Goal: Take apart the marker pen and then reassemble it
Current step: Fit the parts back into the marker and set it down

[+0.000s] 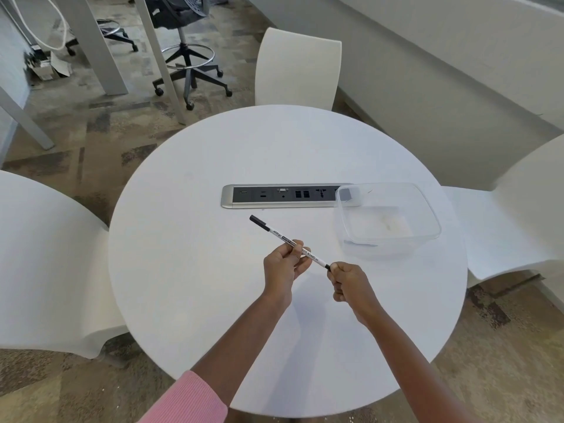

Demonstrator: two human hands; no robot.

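Your left hand (282, 265) has its grip pinched shut around the middle of the marker pen (290, 243), holding it clear above the round desk (183, 239) so the barrel stays braced, capped end pointing to ten o'clock. Your right hand (348, 285), at four o'clock along the pen, has its grip curled tight on the black end piece, likely so you can pull or twist it off. The clear tub (427, 215) at two o'clock sits empty, probably for loose parts.
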